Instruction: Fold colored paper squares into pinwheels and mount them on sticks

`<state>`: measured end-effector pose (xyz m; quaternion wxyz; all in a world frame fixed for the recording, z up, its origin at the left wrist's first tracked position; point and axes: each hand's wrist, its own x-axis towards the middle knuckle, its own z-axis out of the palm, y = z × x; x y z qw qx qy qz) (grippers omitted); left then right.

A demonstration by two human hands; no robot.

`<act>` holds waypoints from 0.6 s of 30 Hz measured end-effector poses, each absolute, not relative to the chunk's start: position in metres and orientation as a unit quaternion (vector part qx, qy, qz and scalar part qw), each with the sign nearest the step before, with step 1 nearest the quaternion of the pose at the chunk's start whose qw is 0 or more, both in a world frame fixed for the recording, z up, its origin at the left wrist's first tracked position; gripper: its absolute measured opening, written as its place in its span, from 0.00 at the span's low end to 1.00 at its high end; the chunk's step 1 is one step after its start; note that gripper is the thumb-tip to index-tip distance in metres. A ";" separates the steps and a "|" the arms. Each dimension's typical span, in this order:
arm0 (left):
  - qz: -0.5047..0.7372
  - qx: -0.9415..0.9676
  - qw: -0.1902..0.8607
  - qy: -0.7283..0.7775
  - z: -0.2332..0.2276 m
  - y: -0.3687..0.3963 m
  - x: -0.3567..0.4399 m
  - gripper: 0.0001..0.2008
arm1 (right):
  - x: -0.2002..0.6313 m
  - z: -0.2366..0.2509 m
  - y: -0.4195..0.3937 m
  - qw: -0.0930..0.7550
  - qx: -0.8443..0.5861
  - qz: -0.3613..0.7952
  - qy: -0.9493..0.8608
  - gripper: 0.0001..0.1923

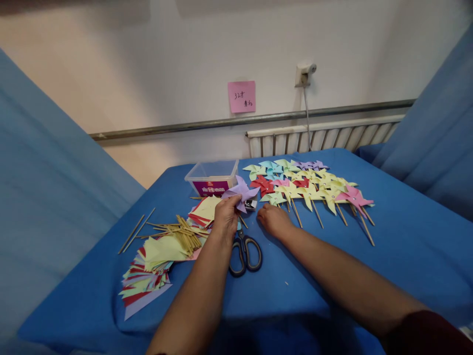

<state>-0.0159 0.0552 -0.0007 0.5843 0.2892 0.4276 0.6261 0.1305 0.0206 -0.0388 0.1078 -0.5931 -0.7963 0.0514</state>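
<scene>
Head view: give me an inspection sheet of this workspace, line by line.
Surface: table under a blue cloth, lightly wrinkled.
Job's things: purple pinwheel held up in the left hand; finished pinwheels on sticks in rows to the right.
Clutter: black-handled scissors between the forearms; wooden sticks lying loose; cut paper sheets fanned out at left; clear plastic box behind.
Hands: left hand gripping the purple pinwheel; right hand resting fingers-down on the cloth by the nearest pinwheel sticks, whether it holds anything cannot be told.
Cables: one grey cable hanging from a wall socket.
Surroundings: radiator, pink sticky note on the wall, blue fabric on both sides.
</scene>
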 end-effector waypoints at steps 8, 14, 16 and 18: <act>0.619 0.296 0.587 0.429 -0.001 0.052 -0.013 0.11 | 0.127 -0.038 0.024 0.098 -0.590 0.040 -0.801 0.16; 0.612 0.307 0.592 0.425 0.000 0.050 -0.012 0.11 | 0.125 -0.036 0.027 0.086 -0.572 0.041 -0.815 0.16; 0.611 0.310 0.593 0.424 0.000 0.049 -0.012 0.11 | 0.124 -0.035 0.027 0.089 -0.565 0.042 -0.819 0.16; 0.611 0.310 0.593 0.423 0.000 0.049 -0.011 0.11 | 0.123 -0.033 0.026 0.096 -0.558 0.044 -0.823 0.16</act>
